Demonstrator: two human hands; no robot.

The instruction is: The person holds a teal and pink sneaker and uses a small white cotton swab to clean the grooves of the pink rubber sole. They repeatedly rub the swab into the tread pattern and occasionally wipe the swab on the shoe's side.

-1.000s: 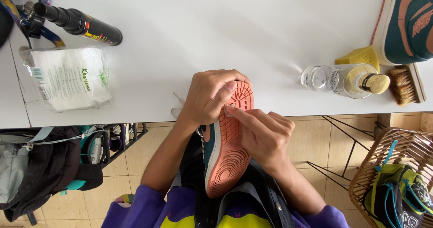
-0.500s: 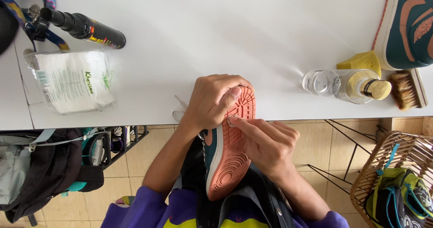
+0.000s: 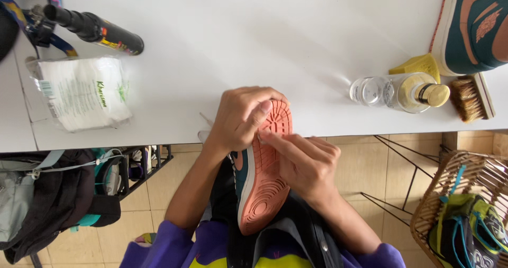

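Centrally, a sneaker [image 3: 260, 178] turned sole-up, salmon-pink tread facing the camera, teal side showing along its left edge, toe poking over the near edge of the white table [image 3: 275, 35] and heel resting down toward the lap. Left hand [image 3: 241, 118] wrapped over the toe, fingers clamped on it, thumb lying across the front of the tread. Right hand [image 3: 307, 164] pressed against the sole's right edge, index finger stretched out flat onto the tread just below that thumb, other fingers curled in. Farther out on the table: a clear glass bottle with a gold cap [image 3: 399, 92] lying on its side, a yellow wedge [image 3: 418, 65] behind it, a wooden brush [image 3: 473, 99] beside it, a second teal shoe [image 3: 476, 27] at the far right corner. Leftward, a packet of white wipes [image 3: 82, 93] and a black spray can [image 3: 95, 29]. Below right, a wicker basket [image 3: 439, 215] on the tiled floor.
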